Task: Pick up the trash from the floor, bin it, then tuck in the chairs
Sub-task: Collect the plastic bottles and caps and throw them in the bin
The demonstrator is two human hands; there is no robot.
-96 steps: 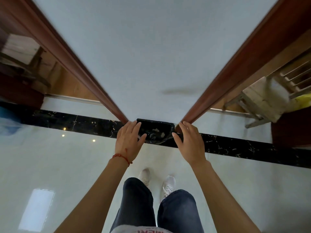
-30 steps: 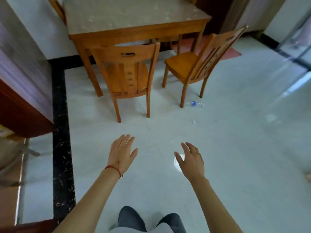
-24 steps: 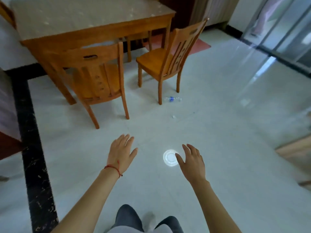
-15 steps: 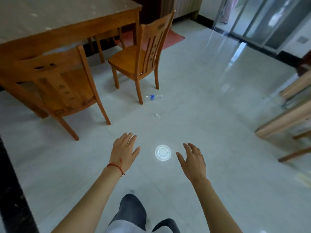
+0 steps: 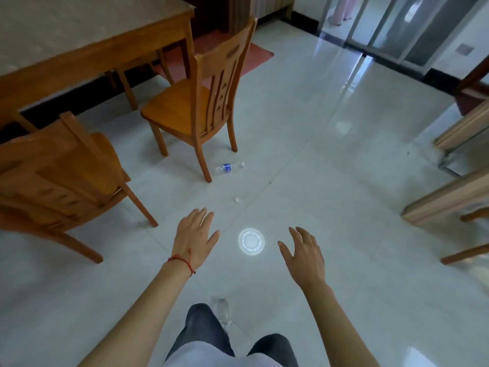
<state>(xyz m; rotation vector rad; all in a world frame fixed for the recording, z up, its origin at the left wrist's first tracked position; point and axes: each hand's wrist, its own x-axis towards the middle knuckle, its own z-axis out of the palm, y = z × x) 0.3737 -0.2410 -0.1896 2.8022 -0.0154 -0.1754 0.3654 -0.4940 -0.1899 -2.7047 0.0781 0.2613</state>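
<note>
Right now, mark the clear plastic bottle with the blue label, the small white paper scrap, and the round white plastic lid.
clear plastic bottle (image 5: pixel 229 167): head view, on its blue label.
small white paper scrap (image 5: pixel 238 200): head view, centre.
round white plastic lid (image 5: pixel 251 240): head view, middle of disc.

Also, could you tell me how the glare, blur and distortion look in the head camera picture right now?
Head view: daylight glares in streaks on the glossy floor; a round ceiling-light reflection sits between the hands; the near chair is motion-blurred, the plastic bottle sharper; wide-angle bending tilts the table.

Glossy pale tiled floor (image 5: pixel 330 181), wooden table (image 5: pixel 79 35), perhaps glass doors (image 5: pixel 397 30) behind.
</note>
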